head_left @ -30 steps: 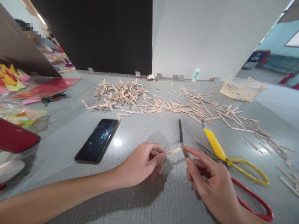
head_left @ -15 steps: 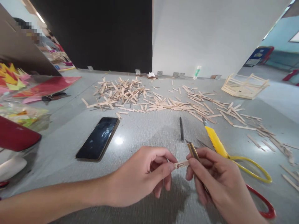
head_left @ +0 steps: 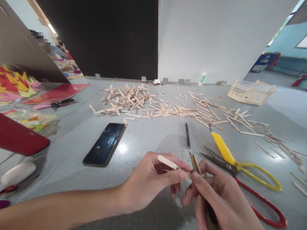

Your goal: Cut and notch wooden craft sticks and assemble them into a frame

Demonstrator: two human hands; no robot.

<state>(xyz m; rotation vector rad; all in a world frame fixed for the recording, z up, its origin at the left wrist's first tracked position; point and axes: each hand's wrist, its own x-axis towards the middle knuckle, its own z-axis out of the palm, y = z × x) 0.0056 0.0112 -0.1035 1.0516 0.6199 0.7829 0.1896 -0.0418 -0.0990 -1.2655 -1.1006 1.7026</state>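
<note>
My left hand [head_left: 155, 182] pinches a small wooden craft stick [head_left: 168, 162] between thumb and fingers; its rounded end points up and left. In my right hand [head_left: 216, 191] is a slim utility knife [head_left: 196, 164], gold and dark, its pointed tip aimed away from me. The right thumb and the left fingertips meet at the stick's near end, where the contact is partly hidden. Beyond the knife tip lies a black pen [head_left: 187, 135]. Scissors [head_left: 230, 166] with one yellow and one red handle loop rest just right of my right hand, beside a yellow-handled tool [head_left: 222, 145].
Loose craft sticks [head_left: 134, 99] spread across the table's back. A phone [head_left: 104, 145] lies left of my hands. At the back right stand a stick frame [head_left: 251, 92] and a glue tube [head_left: 202, 79]. A red object [head_left: 22, 135] is at left; upright boards [head_left: 199, 38] close off the back.
The craft stick has turned in my left hand, its long rounded end now showing above the thumb. Both hands have come closer together. The view has shifted slightly.
</note>
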